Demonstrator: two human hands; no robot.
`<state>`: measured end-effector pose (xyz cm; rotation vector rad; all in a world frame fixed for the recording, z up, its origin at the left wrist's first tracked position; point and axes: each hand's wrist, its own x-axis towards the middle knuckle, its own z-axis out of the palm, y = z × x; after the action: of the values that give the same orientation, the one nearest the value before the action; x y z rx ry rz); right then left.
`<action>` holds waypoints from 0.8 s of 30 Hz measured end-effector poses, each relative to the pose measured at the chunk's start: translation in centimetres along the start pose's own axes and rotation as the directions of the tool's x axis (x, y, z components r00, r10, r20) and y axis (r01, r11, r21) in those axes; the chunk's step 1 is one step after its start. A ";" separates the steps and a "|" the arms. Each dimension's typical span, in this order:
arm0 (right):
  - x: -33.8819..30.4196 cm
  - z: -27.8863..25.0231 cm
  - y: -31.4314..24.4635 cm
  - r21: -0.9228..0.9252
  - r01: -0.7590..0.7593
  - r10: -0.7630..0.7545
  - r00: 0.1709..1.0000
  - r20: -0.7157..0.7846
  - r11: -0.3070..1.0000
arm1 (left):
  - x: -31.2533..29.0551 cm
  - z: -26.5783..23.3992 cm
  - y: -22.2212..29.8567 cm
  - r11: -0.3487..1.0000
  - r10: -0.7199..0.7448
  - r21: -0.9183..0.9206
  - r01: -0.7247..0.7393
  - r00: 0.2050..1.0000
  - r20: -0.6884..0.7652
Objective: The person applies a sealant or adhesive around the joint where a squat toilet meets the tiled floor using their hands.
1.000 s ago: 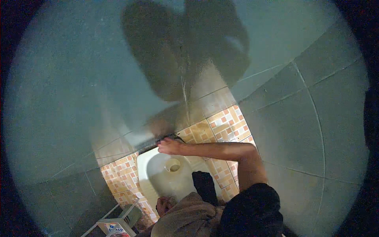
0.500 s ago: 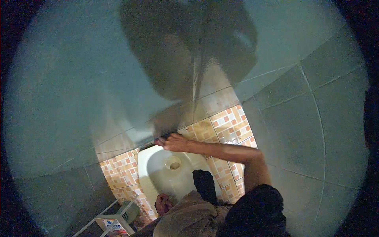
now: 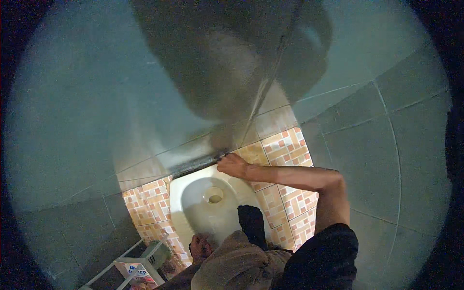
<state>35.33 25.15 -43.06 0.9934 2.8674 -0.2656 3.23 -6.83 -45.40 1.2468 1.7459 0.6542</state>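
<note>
A cream squat toilet (image 3: 176,212) with an oval bowl is set in the floor, close to the wall. My right hand (image 3: 233,165) is closed at its far rim, beside the dark strip (image 3: 195,166) between toilet and wall. Something small and dark shows at the fingertips, too unclear to name. My left hand (image 3: 201,247) hangs low over the near left part of the bowl, fingers curled in and nothing seen in them. It is in shade, partly behind my brown clothing (image 3: 232,265). A black, foot-shaped thing (image 3: 252,224) reaches over the toilet's right side.
Orange and white mosaic-patterned tiles (image 3: 297,193) surround the toilet. Grey-green tiled walls (image 3: 367,140) rise ahead and on both sides. A pale open-sided rack (image 3: 137,263) with a printed packet (image 3: 137,270) stands at the lower left. My shadow falls across the wall ahead.
My right hand has moved right along the toilet's far rim, uncovering more of the dark strip by the wall. My left hand stays low over the bowl. The view has shifted slightly.
</note>
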 end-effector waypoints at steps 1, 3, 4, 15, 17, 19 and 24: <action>-0.7 0.3 0.3 -0.004 -0.002 0.002 1.000 0.004 1.000 | -0.2 0.0 1.3 0.961 -0.182 -0.201 0.190 0.982 0.056; -1.6 0.9 0.7 -0.107 0.069 -0.101 0.937 -0.333 0.992 | 0.0 0.2 0.4 0.848 -0.340 -0.379 0.370 0.929 0.146; -1.1 1.1 0.5 -0.112 0.074 -0.108 0.936 -0.336 0.991 | 0.2 0.2 -2.3 0.923 -0.279 -0.253 0.288 0.958 0.074; 9.3 12.1 -6.1 0.020 0.050 -0.031 0.842 -0.539 0.999 | 0.5 0.2 3.7 0.939 -0.344 0.028 0.343 0.936 0.066; 8.2 11.7 -5.2 -0.018 0.100 -0.083 0.695 -0.714 0.995 | 0.8 0.0 7.3 0.877 -0.465 -0.084 0.473 0.880 0.098; 7.4 8.0 -4.5 0.023 0.160 -0.119 0.816 -0.565 0.987 | 0.4 -0.7 2.8 0.902 -0.414 -0.116 0.417 0.909 0.047; 1.8 -1.2 -1.1 -0.036 0.003 -0.008 0.989 -0.148 0.999 | 0.3 -0.6 5.0 0.892 -0.437 -0.088 0.444 0.895 0.087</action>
<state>33.18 25.58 -42.01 1.0407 2.9965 -0.1461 5.09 -4.71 -41.19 0.7482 1.8302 0.4242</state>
